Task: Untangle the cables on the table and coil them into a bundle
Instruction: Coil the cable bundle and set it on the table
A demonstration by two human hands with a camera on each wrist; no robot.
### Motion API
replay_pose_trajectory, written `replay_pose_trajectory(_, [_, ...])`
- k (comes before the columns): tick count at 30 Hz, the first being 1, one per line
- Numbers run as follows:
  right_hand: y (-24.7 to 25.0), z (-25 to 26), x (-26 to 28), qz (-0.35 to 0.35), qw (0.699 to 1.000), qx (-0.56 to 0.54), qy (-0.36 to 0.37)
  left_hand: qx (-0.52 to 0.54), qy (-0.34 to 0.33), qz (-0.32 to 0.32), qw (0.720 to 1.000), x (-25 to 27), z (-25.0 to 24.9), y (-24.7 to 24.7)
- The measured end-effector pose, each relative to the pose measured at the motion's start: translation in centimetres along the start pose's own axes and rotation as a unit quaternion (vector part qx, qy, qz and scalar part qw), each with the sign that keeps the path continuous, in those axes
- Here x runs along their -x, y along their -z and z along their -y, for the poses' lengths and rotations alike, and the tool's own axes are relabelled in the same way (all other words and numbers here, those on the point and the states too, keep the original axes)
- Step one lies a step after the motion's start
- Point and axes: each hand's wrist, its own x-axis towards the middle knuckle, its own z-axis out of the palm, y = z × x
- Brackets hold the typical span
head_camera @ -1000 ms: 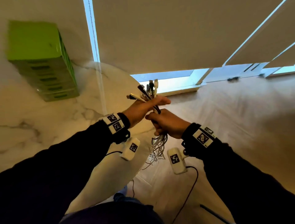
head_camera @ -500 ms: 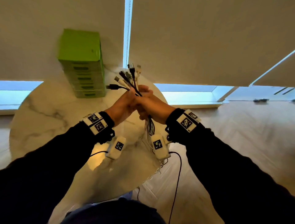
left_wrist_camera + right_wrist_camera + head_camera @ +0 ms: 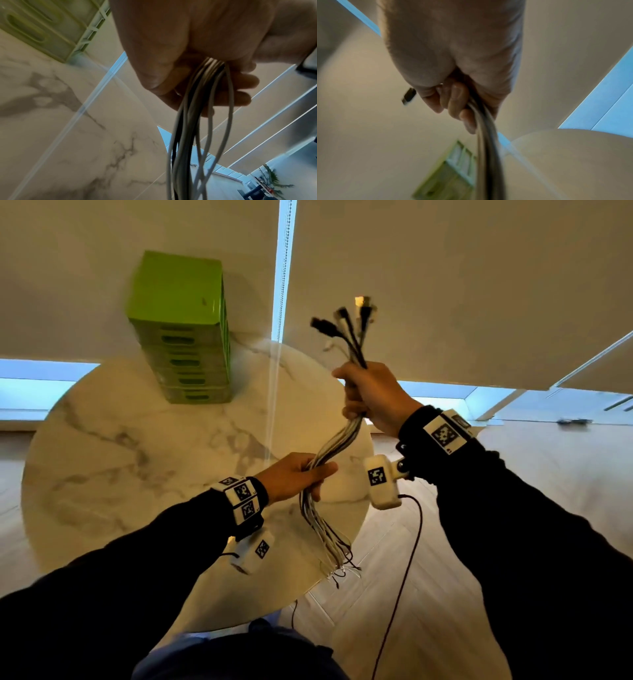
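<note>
1. Up high: right hand (image 3: 375, 398) clenched round the cables (image 3: 337, 441) just below their connector ends (image 3: 346, 326), fist raised above the round marble table (image 3: 137, 446)
2. Fanned out above that fist: plugs, some black, some pale, one with a gold-coloured tip
3. Lower down and nearer the body: left hand (image 3: 294, 477) wrapped round the same bundle, thumb lying across the strands
4. Between the two hands: bundle running as one tight, slightly curved rope of grey, white and dark wires, clear of the tabletop
5. Below the left hand: strands spreading loose, thin tail ends dangling past the table's near edge over the wood floor (image 3: 445, 611)
6. Seen from the left wrist: fingers (image 3: 240, 97) curled in behind the wires (image 3: 197, 121), grey and one black, hanging straight down from the palm
7. Seen from the right wrist, blurred: fingertips (image 3: 453, 97) closed on the bundle (image 3: 485, 148), one dark plug (image 3: 409, 96) poking out beside the knuckles
8. Standing on the far side of the table, well apart from both hands: stack of green crates (image 3: 181, 330)
9. Behind the table: pale roller blinds (image 3: 445, 268) with strips of blue window light
</note>
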Motion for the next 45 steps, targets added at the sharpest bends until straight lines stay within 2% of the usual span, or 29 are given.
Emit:
replay_pose_trajectory(2, [1.3,-1.1,-0.8,-0.037,0.999,0.021,-0.005,-0.006,0.012,0.004,1.000,0.1,0.1,0.3])
replay_pose_trajectory(4, [1.6,-2.1,-1.4,-0.041,0.998,0.037,-0.011,0.010,0.032,0.012,0.999,0.3,0.5,0.3])
replay_pose_trajectory(7, [-0.3,-2.5,-2.0,0.002,1.000,0.018,-0.014,0.004,0.057,0.023,0.998,1.6,2.6,0.7])
replay_pose_trajectory(11, [-6.2,-2.0,-2.1,0.096,0.995,-0.006,-0.021,0.023,0.077,0.032,0.996,4.9,6.2,2.5])
replay_pose_trajectory(13, [-9.8,-1.7,-1.7,0.136,0.990,-0.012,-0.025,0.060,0.083,-0.015,0.995,6.5,7.4,4.1])
replay_pose_trajectory(16, [-14.8,-0.5,-1.1,0.182,0.983,-0.022,-0.016,0.061,0.072,-0.121,0.988,8.9,8.5,7.0])
replay_pose_trajectory(20, [-20.6,1.3,-0.7,0.211,0.975,-0.074,-0.007,0.103,0.050,-0.285,0.952,12.7,10.0,11.2])
replay_pose_trajectory(23, [-24.3,1.9,-0.5,0.213,0.973,-0.092,0.004,0.091,0.039,-0.351,0.931,15.3,10.7,15.2])
replay_pose_trajectory(25, [-26.6,2.0,-0.5,0.213,0.972,-0.102,0.011,0.101,0.038,-0.407,0.907,17.2,10.6,17.7])
replay_pose_trajectory(27, [-28.7,2.2,-0.5,0.221,0.968,-0.119,0.021,0.128,0.025,-0.479,0.868,19.1,10.4,20.2])
replay_pose_trajectory(29, [-30.4,2.7,-0.3,0.229,0.963,-0.137,0.032,0.138,0.009,-0.523,0.841,20.6,10.0,22.6])
replay_pose_trajectory(30, [-31.4,3.1,-0.2,0.232,0.962,-0.139,0.038,0.137,0.001,-0.529,0.837,21.6,9.9,23.8])
replay_pose_trajectory(32, [-33.1,4.3,0.2,0.232,0.962,-0.135,0.053,0.116,-0.004,-0.493,0.862,23.4,9.8,25.5])
replay_pose_trajectory(34, [-34.3,5.6,0.3,0.237,0.960,-0.130,0.069,0.079,0.012,-0.390,0.917,25.2,9.9,26.3])
replay_pose_trajectory(36, [-35.6,6.3,0.5,0.255,0.957,-0.118,0.069,0.026,0.056,-0.287,0.956,27.1,10.5,27.0])
replay_pose_trajectory(38, [-37.0,6.0,0.8,0.270,0.956,-0.100,0.059,-0.018,0.095,-0.273,0.957,28.6,11.2,28.7])
replay_pose_trajectory(41, [-39.1,4.5,1.9,0.292,0.953,-0.064,0.052,-0.075,0.102,-0.384,0.915,30.3,12.2,32.5])
replay_pose_trajectory(43, [-40.6,3.5,2.9,0.302,0.951,-0.047,0.051,-0.143,0.105,-0.456,0.872,31.3,13.0,34.5])
replay_pose_trajectory(45, [-42.2,2.8,3.8,0.312,0.947,-0.043,0.054,-0.163,0.130,-0.521,0.828,31.8,14.5,35.5])
